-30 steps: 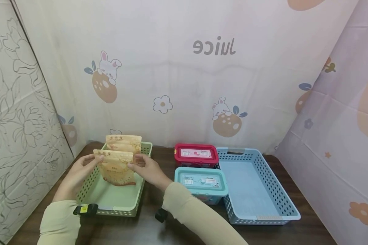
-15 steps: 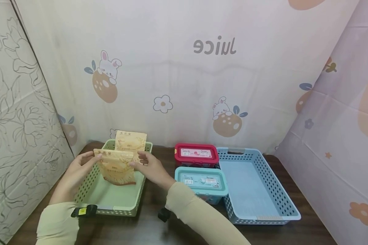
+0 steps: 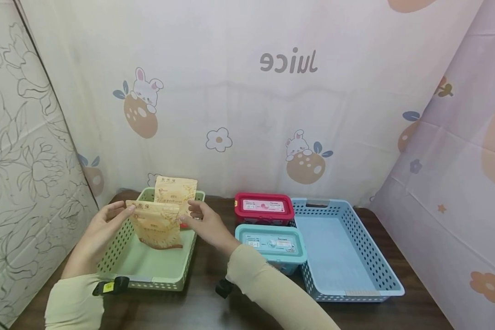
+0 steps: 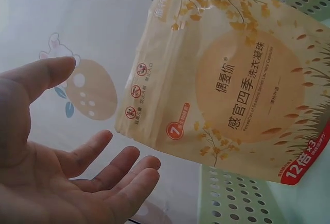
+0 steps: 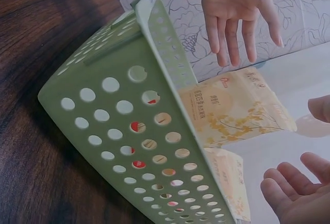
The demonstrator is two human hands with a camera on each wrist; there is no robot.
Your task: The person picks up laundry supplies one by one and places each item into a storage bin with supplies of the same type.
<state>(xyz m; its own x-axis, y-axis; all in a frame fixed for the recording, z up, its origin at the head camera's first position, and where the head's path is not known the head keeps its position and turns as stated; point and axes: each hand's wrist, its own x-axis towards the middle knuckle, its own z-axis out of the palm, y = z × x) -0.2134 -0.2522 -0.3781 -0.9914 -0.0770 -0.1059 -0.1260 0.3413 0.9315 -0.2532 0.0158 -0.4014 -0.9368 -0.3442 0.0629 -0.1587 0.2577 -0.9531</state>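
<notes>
Printed cloth [image 3: 247,105] hangs behind the nearer pouch [image 3: 156,229], between both hands [image 3: 100,233] [image 3: 211,228].

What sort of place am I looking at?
Probably a makeshift tabletop booth: patterned hangings close in a dark wood-look table behind and at both sides, and a green basket with laundry-capsule pouches suggests sorting household goods.
</notes>
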